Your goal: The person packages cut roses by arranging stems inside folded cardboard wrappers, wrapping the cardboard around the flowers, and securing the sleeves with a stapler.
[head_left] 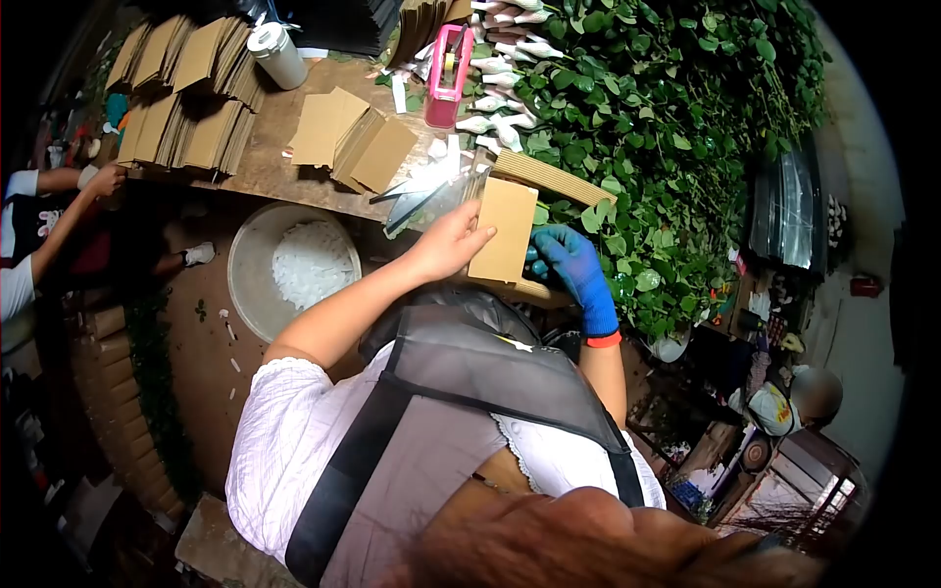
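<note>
My bare left hand grips a tan cardboard piece at its left edge, with the thumb across the front. My right hand wears a blue glove with an orange cuff. Its fingers curl in close by the cardboard's right edge; whether they touch it or pinch something small is hidden. Behind the piece lies a strip of corrugated cardboard. Scissors with dark handles and some clear plastic lie just beyond my left hand.
The wooden table bears cardboard stacks, loose cards, a white lidded cup, a pink tape dispenser and white bundles. Leafy stems fill the right. A tub of white scraps stands left, near another person's hand.
</note>
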The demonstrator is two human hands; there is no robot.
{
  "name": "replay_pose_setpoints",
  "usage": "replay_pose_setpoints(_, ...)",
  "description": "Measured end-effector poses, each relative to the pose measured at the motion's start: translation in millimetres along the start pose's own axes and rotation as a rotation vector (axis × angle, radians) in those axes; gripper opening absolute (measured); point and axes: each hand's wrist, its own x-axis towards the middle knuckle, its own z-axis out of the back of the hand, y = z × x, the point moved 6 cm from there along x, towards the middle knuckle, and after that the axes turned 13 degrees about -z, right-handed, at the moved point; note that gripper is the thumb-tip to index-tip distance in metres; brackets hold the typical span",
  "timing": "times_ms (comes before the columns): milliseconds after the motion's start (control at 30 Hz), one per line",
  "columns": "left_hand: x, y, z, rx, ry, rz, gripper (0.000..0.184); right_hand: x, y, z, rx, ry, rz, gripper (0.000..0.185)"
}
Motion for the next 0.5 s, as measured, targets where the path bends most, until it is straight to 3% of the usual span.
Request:
replay_pose_setpoints(100,10,4,-1,-0.048,-0.024,0.074,0.032,-13,14,-3,0.196,0.045,-0.078,0.03)
replay_pose_setpoints(267,19,16,-18,-0.059,0.044,0.166,0.028,6,1,12,0.024,-0.091,-0.014,0.029)
replay_pose_setpoints(367,19,-5,-2,0.429,0.063,0.159,0.031,14,4,15,0.005,-0.152,-0.041,0.024)
replay_pose_setpoints(400,22,-30,3,0.757,-0.119,-0.294,0.033,20,3,14,0.009,-0.123,-0.024,0.023)
replay_pose_setpoints(433,23,-32,8,0.9,-0.096,-0.379,0.037,22,-2,16,0.019,-0.144,-0.04,0.022)
replay_pose_setpoints(500,30,-24,5,0.758,0.066,-0.318,0.046,26,-11,12,0.045,-0.183,-0.072,0.021)
